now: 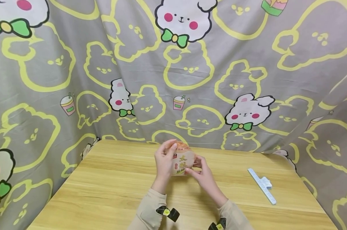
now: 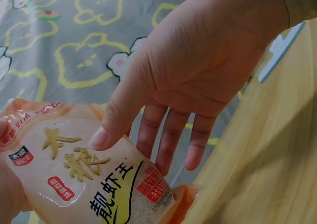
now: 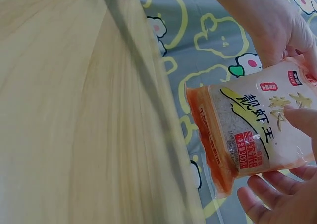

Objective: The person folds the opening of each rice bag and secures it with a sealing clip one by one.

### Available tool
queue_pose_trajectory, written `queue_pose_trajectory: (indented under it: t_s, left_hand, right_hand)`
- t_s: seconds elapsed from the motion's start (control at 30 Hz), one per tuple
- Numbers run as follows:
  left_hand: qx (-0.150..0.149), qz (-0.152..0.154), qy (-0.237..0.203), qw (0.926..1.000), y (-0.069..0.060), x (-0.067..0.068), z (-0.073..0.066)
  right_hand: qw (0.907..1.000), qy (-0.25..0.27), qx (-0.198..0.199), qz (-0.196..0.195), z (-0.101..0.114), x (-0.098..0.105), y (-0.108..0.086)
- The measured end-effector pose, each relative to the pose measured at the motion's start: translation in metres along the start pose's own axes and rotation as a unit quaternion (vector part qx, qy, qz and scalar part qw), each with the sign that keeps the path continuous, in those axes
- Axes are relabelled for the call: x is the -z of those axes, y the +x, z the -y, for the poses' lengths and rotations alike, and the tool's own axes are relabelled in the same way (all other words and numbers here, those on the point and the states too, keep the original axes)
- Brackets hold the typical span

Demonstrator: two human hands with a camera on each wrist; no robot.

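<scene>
A small plastic bag of rice [image 1: 182, 159], pale pink with orange ends and gold lettering, is held up over the table's far part in the head view. My left hand [image 1: 163, 164] grips its left side near the top. On the other side my right hand [image 1: 204, 175] holds the lower part, thumb on the front and fingers behind. White grains show through a window in the bag [image 3: 247, 130] in the right wrist view. Only part of my left hand [image 2: 11, 196] enters the left wrist view, at its left edge.
A light-blue clip with ruler marks [image 1: 261, 186] lies on the wooden table [image 1: 113, 179], to the right of my hands. Behind the table's far edge hangs a grey curtain [image 1: 150, 73] with cartoon figures, which also runs along both sides.
</scene>
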State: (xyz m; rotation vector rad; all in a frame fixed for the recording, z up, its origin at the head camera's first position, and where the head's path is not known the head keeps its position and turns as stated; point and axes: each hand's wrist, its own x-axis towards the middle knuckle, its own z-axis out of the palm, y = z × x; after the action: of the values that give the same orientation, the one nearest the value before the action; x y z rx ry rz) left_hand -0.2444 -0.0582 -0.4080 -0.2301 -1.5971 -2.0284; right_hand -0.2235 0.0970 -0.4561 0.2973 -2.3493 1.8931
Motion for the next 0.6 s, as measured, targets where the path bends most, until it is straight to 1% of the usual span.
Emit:
queue_pose_trajectory:
  t_s: [0.23, 0.47, 0.6]
  left_hand:
    - [-0.001, 0.007, 0.004, 1.0, -0.005, -0.005, 0.002]
    - [-0.005, 0.013, 0.004, 0.9999, -0.009, -0.01, 0.007]
    - [-0.001, 0.02, 0.001, 0.9998, -0.012, -0.013, 0.011]
  right_hand:
    - [1.0, -0.006, 0.002, 0.006, -0.006, 0.008, -0.004]
    - [0.9998, -0.005, -0.017, 0.01, -0.007, 0.017, -0.008]
    - [0.9997, -0.017, -0.015, 0.007, -0.007, 0.021, -0.01]
